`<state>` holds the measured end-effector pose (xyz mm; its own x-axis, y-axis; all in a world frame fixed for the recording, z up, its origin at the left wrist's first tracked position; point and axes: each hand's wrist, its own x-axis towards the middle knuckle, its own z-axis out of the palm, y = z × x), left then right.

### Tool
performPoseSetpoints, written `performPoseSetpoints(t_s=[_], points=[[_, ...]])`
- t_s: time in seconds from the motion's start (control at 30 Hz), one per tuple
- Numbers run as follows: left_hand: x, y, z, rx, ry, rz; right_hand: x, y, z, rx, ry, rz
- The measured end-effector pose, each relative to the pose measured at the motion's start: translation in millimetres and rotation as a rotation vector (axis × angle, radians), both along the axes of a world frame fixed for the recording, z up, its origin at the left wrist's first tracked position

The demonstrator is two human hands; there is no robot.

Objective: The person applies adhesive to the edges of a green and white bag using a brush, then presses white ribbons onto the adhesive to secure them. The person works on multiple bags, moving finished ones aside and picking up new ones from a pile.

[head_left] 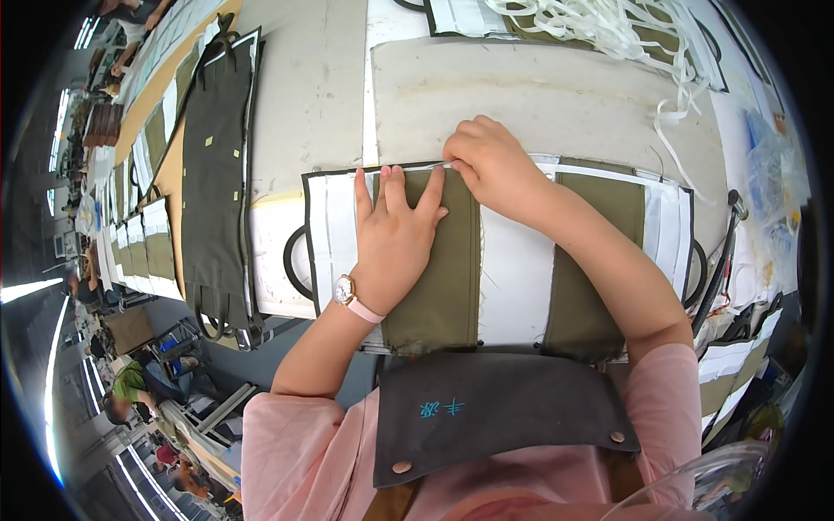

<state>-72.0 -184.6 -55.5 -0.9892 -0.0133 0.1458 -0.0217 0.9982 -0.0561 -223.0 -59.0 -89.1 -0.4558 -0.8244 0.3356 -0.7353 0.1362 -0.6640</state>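
A flat bag piece (518, 278) lies in front of me, with olive-green and white bands, dark edging and a black loop handle at each side. My left hand (395, 230) rests flat on its left half, fingers spread and fingertips near the far edge. At that same edge my right hand (488, 165) is closed in a pinch beside the left index finger. A thin pale strip (446, 164) shows at the pinching fingertips, lying along the dark edging. Where the strip ends is hidden by the fingers.
A tangle of white strips (591, 24) lies on another bag piece at the far right. To the left, a long dark bag piece (217, 174) rests on the table. Clear plastic (773, 174) is at the right. Other people work at the far left.
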Motion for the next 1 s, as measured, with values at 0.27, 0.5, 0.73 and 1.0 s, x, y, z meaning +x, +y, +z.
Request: performPoseSetpoints(t_s=[0.27,0.5,0.73,1.0], points=[[1.7,-4.0,-5.8,0.013,0.009,-0.010,1.3,12.8,13.5,0.093,0.475,0.202],[-1.0,-1.7,2.8,-0.098,0.004,0.032,4.8,15.8,11.3,0.059,0.559,0.174],[-1.1,-1.3,1.8,-0.023,-0.021,0.152,6.4,10.9,5.8,-0.058,0.533,0.080],[-5.7,21.9,0.7,0.144,0.023,-0.009,-7.6,22.9,-1.1,0.010,-0.035,-0.074]])
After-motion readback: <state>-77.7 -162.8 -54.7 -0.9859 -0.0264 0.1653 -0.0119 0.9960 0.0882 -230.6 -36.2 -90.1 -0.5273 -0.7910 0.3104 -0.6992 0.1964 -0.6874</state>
